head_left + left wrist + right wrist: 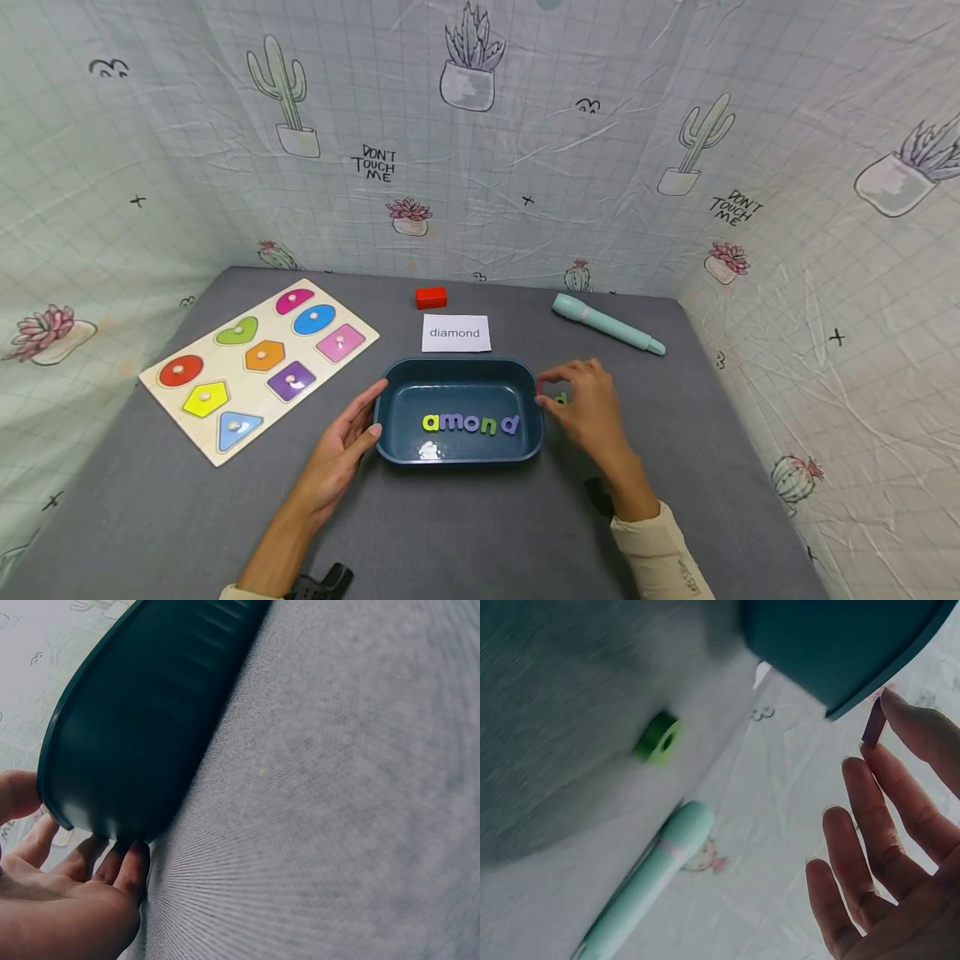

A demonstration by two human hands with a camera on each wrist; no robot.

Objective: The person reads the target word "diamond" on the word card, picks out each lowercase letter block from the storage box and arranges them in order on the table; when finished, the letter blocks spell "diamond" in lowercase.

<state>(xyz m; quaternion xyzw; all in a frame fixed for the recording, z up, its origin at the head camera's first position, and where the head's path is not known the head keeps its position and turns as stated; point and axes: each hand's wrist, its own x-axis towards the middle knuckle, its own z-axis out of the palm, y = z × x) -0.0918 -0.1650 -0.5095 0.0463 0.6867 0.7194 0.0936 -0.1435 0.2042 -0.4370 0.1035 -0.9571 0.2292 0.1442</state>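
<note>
A dark blue tray (459,454) stands at the centre, with several colored letters (471,424) inside that read "amond". My left hand (341,450) holds the tray's left end, thumb at the rim and fingers against the outer wall in the left wrist view. Beside the tray's right rim, my right hand (585,404) pinches a small dark red letter piece (874,724) between thumb and index finger; which letter it is cannot be told. A green letter (658,738) lies on the table below that hand, partly covered by it in the head view.
Behind the tray lies a white card (456,333) printed "diamond", with a red block (431,298) beyond it. A wooden shape puzzle board (225,325) lies at left. At back right rests a mint-green pen-shaped device (609,324). A printed cloth (525,125) hangs around the grey table (450,533).
</note>
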